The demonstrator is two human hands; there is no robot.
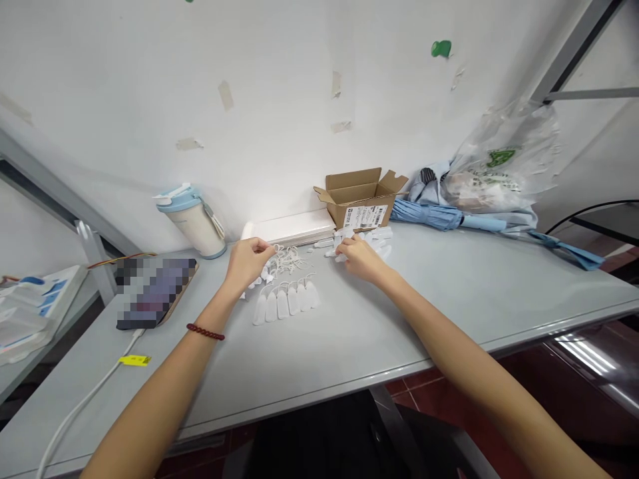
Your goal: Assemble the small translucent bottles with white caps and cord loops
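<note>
Left hand (248,263), fingers pinched together at the strings (293,261); right hand (365,259) at the clear pieces (382,234), finger grip indiscernible; six tags (282,305) lie in a row on the desk (299,372)

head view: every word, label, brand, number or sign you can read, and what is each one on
Nothing reads clearly.
Cardboard box: printed white label, too small.
Plastic bag: green sign and lettering, too blurred.
Cup: faint mark, too small.
Yellow tag: too small.
Phone: pixelated.
</note>
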